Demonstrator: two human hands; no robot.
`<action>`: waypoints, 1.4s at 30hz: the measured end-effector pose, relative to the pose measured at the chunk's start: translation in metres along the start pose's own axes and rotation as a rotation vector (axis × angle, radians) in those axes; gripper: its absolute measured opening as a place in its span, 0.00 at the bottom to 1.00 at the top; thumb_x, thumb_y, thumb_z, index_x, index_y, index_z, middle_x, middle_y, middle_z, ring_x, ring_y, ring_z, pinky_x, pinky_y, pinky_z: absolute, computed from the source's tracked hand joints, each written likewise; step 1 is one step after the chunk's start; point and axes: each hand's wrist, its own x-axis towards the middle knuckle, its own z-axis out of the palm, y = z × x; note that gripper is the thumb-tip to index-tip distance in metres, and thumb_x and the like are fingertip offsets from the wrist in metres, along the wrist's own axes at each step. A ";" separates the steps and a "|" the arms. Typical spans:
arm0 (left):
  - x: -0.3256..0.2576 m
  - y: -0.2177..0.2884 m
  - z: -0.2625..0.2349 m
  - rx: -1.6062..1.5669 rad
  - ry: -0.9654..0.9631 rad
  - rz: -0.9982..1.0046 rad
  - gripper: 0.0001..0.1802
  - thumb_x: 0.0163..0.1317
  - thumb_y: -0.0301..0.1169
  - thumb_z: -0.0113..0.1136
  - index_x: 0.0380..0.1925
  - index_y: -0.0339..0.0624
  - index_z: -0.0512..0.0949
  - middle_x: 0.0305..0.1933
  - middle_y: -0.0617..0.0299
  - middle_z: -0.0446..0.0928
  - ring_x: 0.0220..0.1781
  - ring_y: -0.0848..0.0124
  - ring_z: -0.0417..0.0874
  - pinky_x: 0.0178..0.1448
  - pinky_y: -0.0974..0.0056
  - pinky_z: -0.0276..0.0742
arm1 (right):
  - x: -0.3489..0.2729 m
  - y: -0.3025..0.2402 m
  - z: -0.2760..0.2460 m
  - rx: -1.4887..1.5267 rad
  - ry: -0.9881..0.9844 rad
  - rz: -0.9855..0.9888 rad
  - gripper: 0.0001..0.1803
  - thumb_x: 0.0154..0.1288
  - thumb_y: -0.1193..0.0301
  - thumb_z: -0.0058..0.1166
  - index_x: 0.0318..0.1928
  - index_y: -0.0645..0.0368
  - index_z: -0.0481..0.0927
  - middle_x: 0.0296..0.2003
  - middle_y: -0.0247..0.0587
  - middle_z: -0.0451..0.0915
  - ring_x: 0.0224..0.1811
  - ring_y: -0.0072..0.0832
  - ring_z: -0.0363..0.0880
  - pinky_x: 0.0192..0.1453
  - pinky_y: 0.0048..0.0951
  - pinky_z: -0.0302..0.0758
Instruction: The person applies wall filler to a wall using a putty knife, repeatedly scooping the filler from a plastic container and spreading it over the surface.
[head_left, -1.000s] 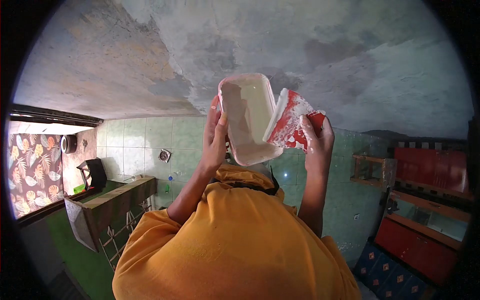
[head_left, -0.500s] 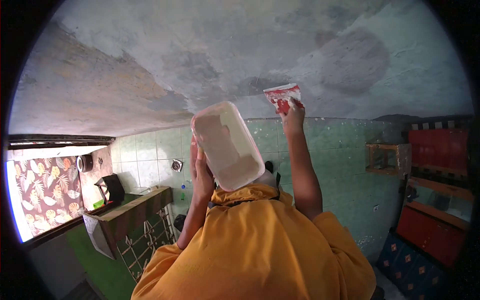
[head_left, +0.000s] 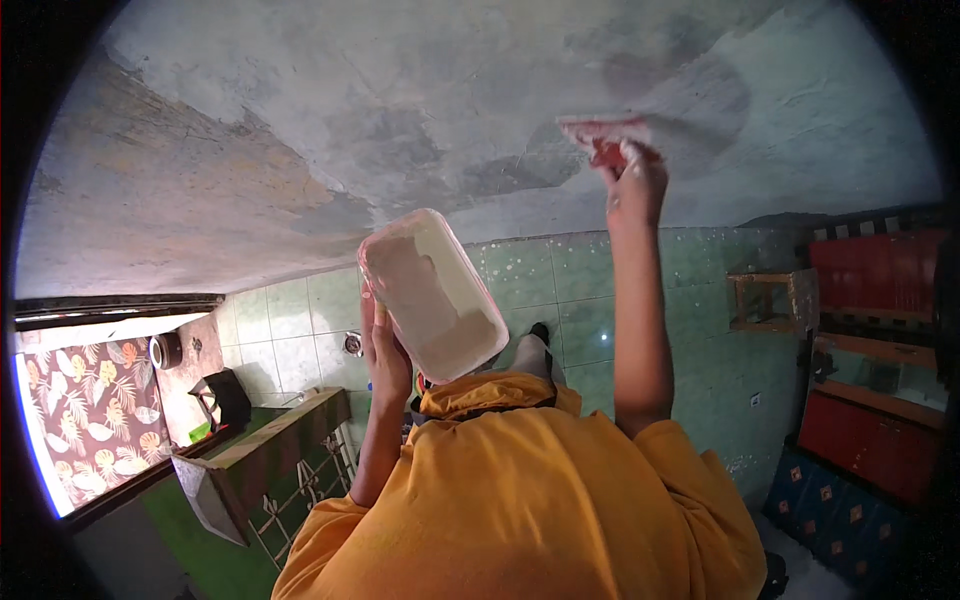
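My left hand point(head_left: 388, 345) grips a pale rectangular plastic tub point(head_left: 480, 290) by its left side, in front of my waist. Whitish paste point(head_left: 420, 290) coats part of the tub's inside. My right hand point(head_left: 637, 185) is closed round a red putty scraper point(head_left: 607, 148), smeared with white and slightly blurred by motion. The scraper's wide edge is at the grey wall point(head_left: 480, 90); whether it touches cannot be made out. Patches of darker and lighter grey cover the wall, with bare tan plaster point(head_left: 230, 180) toward the left.
Green floor tiles point(head_left: 580, 265) carry white splatters near the wall. A small wooden stool point(head_left: 765, 300) and a red cabinet point(head_left: 870, 280) stand at the right. On the left are a wooden-topped metal railing point(head_left: 290, 430), a black bag point(head_left: 225, 400) and a leaf-patterned curtain point(head_left: 95, 400).
My right hand and the scraper have moved up and to the right along the wall, and the scraper has turned. The tub in my left hand has shifted slightly left.
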 end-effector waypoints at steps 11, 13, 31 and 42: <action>0.009 -0.002 -0.022 0.010 -0.087 -0.026 0.37 0.77 0.49 0.35 0.76 0.36 0.47 0.78 0.51 0.52 0.77 0.63 0.58 0.76 0.61 0.56 | 0.043 0.095 -0.001 0.031 0.198 0.144 0.12 0.65 0.82 0.50 0.50 0.65 0.72 0.45 0.45 0.77 0.46 0.37 0.81 0.52 0.43 0.85; 0.010 -0.005 -0.030 0.078 -0.069 -0.019 0.36 0.77 0.48 0.34 0.76 0.37 0.46 0.78 0.52 0.52 0.76 0.63 0.58 0.75 0.61 0.57 | 0.012 0.049 0.026 0.042 0.036 -0.003 0.10 0.64 0.83 0.50 0.47 0.68 0.73 0.44 0.46 0.78 0.45 0.37 0.82 0.52 0.43 0.85; 0.019 0.007 -0.041 0.014 -0.058 -0.073 0.37 0.76 0.47 0.39 0.75 0.36 0.48 0.77 0.52 0.54 0.76 0.63 0.58 0.76 0.60 0.55 | 0.040 0.172 -0.015 0.029 0.220 0.250 0.15 0.67 0.79 0.53 0.53 0.63 0.72 0.49 0.44 0.77 0.48 0.35 0.81 0.48 0.39 0.87; 0.027 0.008 -0.040 0.037 -0.048 -0.038 0.30 0.76 0.48 0.36 0.69 0.38 0.60 0.68 0.54 0.62 0.69 0.64 0.63 0.70 0.61 0.61 | -0.025 0.063 0.028 0.192 0.046 -0.033 0.10 0.66 0.79 0.52 0.48 0.63 0.76 0.45 0.47 0.79 0.46 0.36 0.82 0.51 0.43 0.84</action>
